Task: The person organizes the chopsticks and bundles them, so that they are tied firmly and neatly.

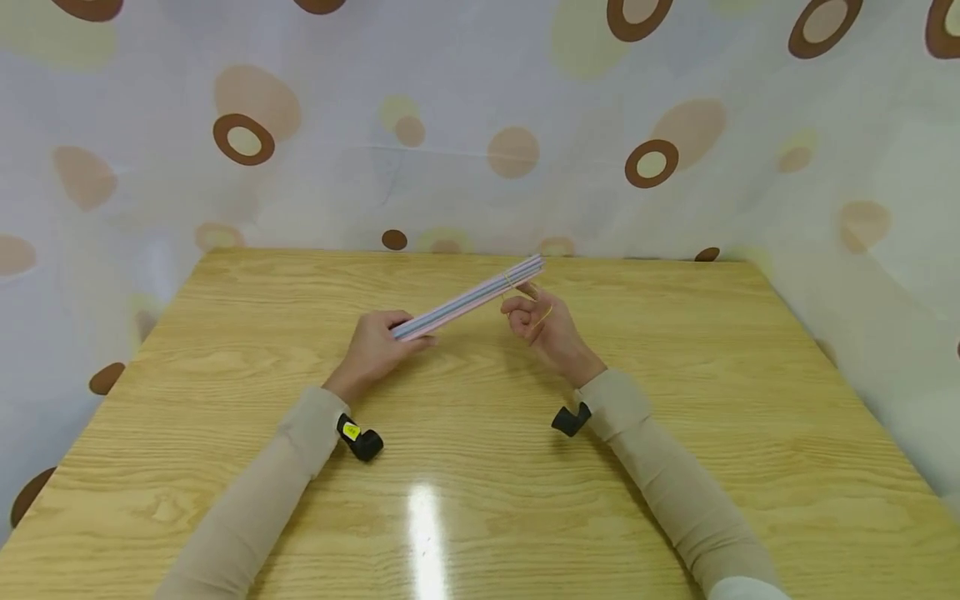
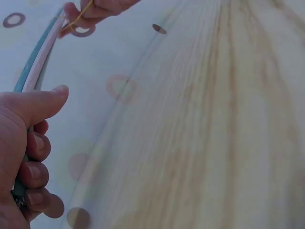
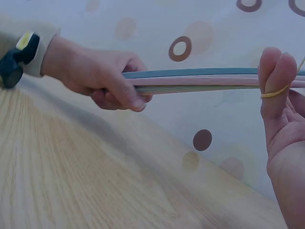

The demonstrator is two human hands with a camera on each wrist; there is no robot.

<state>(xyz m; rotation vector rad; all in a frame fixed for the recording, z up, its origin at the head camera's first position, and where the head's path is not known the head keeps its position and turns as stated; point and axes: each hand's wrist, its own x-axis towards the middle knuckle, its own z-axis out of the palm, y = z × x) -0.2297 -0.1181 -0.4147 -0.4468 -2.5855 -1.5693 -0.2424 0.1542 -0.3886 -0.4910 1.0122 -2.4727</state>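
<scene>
I see the bundle of strips [image 1: 471, 297] raised above the tabletop [image 1: 480, 408], slanting to two o'clock from the left hand [image 1: 372, 346], whose fingers curl round its lower end. I'd judge it light, bendy and slick, best held mid-length. Near its upper end, the right hand [image 1: 553, 332] hooks the yellow band [image 3: 275, 95] on bent fingers. Wood stretches toward three and nine; patterned cloth [image 1: 450, 196] borders twelve.

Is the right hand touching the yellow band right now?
Touching. The right wrist view shows the yellow band lying across the fingers of the right hand.
</scene>
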